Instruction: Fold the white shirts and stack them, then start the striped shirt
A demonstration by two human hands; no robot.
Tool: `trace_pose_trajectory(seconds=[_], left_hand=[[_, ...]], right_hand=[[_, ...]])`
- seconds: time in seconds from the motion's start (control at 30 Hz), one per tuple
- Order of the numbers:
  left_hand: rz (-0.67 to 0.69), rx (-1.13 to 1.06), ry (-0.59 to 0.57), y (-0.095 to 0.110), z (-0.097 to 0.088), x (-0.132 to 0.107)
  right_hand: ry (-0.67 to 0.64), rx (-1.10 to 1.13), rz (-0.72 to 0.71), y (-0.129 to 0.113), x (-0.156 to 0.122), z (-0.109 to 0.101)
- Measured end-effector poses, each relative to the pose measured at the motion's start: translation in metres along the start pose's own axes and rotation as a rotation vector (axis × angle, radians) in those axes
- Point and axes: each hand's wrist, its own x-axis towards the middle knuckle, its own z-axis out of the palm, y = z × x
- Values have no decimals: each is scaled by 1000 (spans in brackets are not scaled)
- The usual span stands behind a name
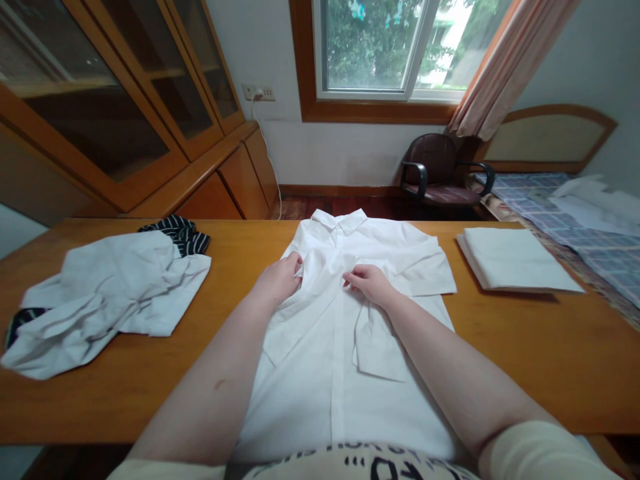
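Both forearms reach out over a white shirt (340, 333) spread flat on the wooden table (525, 347), its collar pointing away. At chest height, the left hand (279, 280) pinches a fold of the shirt's cloth and the right hand (371, 284) curls closed on the cloth just beside it. A crumpled pile of clothes (110, 300) lies to the left and a folded white stack (515, 267) to the right.

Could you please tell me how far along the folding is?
Done: a folded white stack at the right. In hand: the left hand and right hand pinch the white shirt spread on the table. Left, likely: the crumpled pile with a striped garment.
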Motion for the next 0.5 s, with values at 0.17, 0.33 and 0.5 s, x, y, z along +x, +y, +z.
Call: trace_pose_trajectory(seconds=[0.17, 0.33, 0.5], left_hand=[[-33, 3, 112, -14, -7, 2], [-166, 23, 242, -33, -14, 5], [-375, 29, 350, -54, -17, 8]], right_hand=[[125, 280, 21, 0, 5, -2], [161, 590, -1, -2, 9, -4], [121, 604, 65, -4, 7, -2]])
